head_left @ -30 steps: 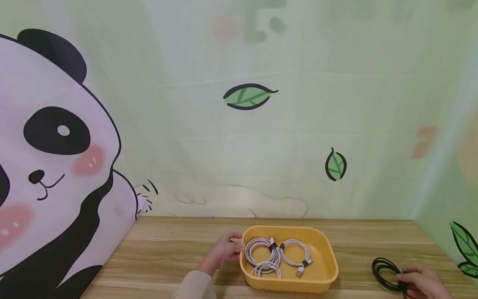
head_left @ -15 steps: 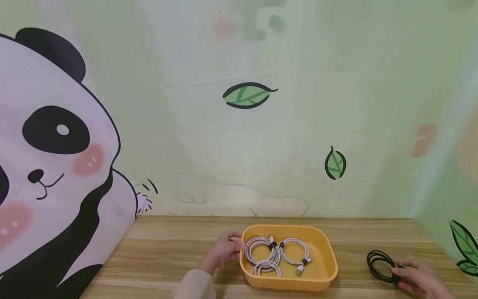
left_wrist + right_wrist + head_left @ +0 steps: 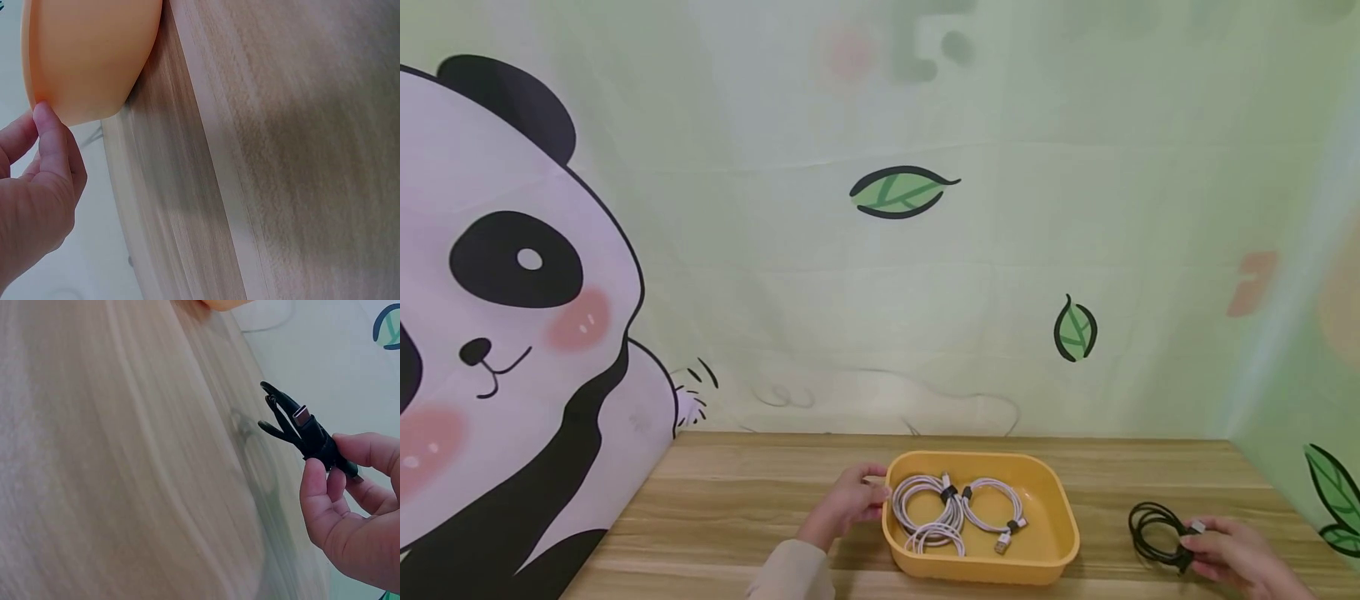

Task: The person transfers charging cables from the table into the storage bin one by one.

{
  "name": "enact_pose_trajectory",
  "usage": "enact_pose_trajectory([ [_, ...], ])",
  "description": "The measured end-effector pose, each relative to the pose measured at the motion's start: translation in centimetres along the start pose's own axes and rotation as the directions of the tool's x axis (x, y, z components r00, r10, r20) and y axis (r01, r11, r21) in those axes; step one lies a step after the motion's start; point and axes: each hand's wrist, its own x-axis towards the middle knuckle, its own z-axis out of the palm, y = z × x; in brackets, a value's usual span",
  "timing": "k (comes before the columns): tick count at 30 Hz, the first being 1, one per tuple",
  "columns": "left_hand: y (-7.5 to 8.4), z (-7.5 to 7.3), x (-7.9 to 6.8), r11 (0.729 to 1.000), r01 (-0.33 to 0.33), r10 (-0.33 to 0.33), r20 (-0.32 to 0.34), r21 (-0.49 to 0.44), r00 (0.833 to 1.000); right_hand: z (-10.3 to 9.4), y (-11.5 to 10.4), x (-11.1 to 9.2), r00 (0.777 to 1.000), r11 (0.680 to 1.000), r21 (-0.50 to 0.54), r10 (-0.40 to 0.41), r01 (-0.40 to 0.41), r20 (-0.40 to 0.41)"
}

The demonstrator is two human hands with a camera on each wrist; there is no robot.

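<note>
My left hand (image 3: pixel 850 502) pinches the left rim of a yellow plastic basket (image 3: pixel 981 572). In the left wrist view the thumb and fingers meet at the rim of the basket (image 3: pixel 94 56). Inside lie coiled white cables (image 3: pixel 898 506) bound with black straps; one USB plug (image 3: pixel 1002 543) shows at the front. To the basket's right, my right hand (image 3: pixel 1236 557) grips a coiled black charging cable (image 3: pixel 1138 533) at its bundled end. The right wrist view shows the black cable (image 3: pixel 322 447) between thumb and fingers, above the table, its USB-C plug (image 3: pixel 301 415) facing out.
The wooden table (image 3: pixel 737 475) runs back to a pale green printed backdrop (image 3: pixel 760 250) with a panda (image 3: pixel 512 350) at left. Bare wood lies between the basket and the black cable.
My right hand has moved left and slightly up with the black cable, bringing it a little closer to the basket. The left hand and basket have stayed put.
</note>
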Motion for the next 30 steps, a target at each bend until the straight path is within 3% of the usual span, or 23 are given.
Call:
enact_pose_trajectory([
  [18,-0.1,-0.1,-0.1,1.0,-0.014,0.014,0.002,-0.007,1.0,0.9,-1.8,-1.0,0.983,0.988,0.147,-0.073,0.049,0.167],
  [30,0.1,-0.1,-0.3,1.0,-0.008,0.008,0.0,0.003,1.0,1.7,-2.4,-1.1,0.971,0.976,0.187,-0.146,0.111,0.189],
])
